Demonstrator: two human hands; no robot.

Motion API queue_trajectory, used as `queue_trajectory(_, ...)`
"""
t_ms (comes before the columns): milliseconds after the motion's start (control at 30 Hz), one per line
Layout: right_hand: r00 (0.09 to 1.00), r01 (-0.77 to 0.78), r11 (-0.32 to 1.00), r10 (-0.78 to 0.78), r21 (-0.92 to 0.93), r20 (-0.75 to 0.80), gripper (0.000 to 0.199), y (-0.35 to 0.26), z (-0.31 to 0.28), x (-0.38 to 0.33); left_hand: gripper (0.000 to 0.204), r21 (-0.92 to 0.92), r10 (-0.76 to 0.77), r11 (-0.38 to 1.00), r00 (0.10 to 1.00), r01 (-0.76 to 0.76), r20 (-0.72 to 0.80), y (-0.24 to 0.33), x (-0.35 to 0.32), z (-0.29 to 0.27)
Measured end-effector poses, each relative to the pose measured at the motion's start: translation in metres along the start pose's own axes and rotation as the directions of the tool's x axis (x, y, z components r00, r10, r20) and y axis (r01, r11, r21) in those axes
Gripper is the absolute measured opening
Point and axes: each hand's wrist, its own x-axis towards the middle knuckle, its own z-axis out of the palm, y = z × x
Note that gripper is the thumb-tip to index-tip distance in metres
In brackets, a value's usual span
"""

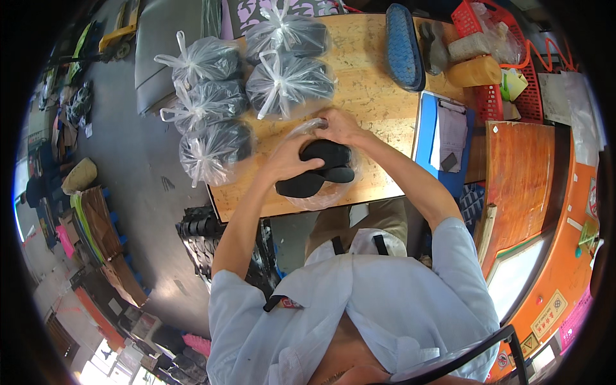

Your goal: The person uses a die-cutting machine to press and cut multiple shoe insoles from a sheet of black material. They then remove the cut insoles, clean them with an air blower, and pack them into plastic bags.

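A small stack of black, rounded sole-shaped pads (327,154) sits in a clear plastic bag (321,202) near the front edge of the wooden table (366,102). My left hand (287,158) is wrapped round the pads' left side, with its thumb over the front. At the far side of the stack, the fingers of my right hand (340,126) are pinched on the bag's gathered rim. Just beyond my hands stands a tied clear bag of dark contents (290,86). To the left, another tied bag (215,152) lies by the table's edge.
More tied bags (206,59) crowd the far left of the table. A blue textured sole-shaped piece (404,48), a clipboard (450,131) and red plastic baskets (529,90) lie to the right. An orange-brown board (521,173) stands beside the table. Black crates (196,234) sit below its left corner.
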Motion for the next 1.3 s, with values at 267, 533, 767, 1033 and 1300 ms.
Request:
queue_trajectory(267,0.939,0.208,0.943,-0.119,-0.26,0.322,0.046,-0.051,0.038,0.044,0.068,0.15,-0.071,0.986,0.998,0.069,0.004,-0.006,-0.048,-0.019)
queue_trajectory(533,0.972,0.124,0.976,-0.083,-0.178,0.22,0.021,-0.037,0.057,0.058,0.07,0.218,0.09,0.97,0.994,-0.103,0.069,-0.049,-0.022,0.003)
queue_trajectory(767,0.992,0.069,0.995,-0.061,-0.07,0.108,0.02,-0.032,0.063,0.053,0.068,0.189,-0.081,0.981,0.985,0.051,0.152,-0.032,-0.021,-0.007)
queue_trajectory(1033,0.987,0.066,0.995,-0.053,-0.077,0.151,0.042,-0.027,0.029,0.039,0.089,0.226,-0.059,0.972,0.998,0.065,-0.034,0.01,-0.028,-0.006)
queue_trajectory(1300,0.996,-0.014,0.995,0.022,-0.098,0.084,0.044,0.031,-0.002,-0.014,0.078,0.08,-0.009,0.997,0.987,0.022,-0.158,0.029,-0.01,0.032)
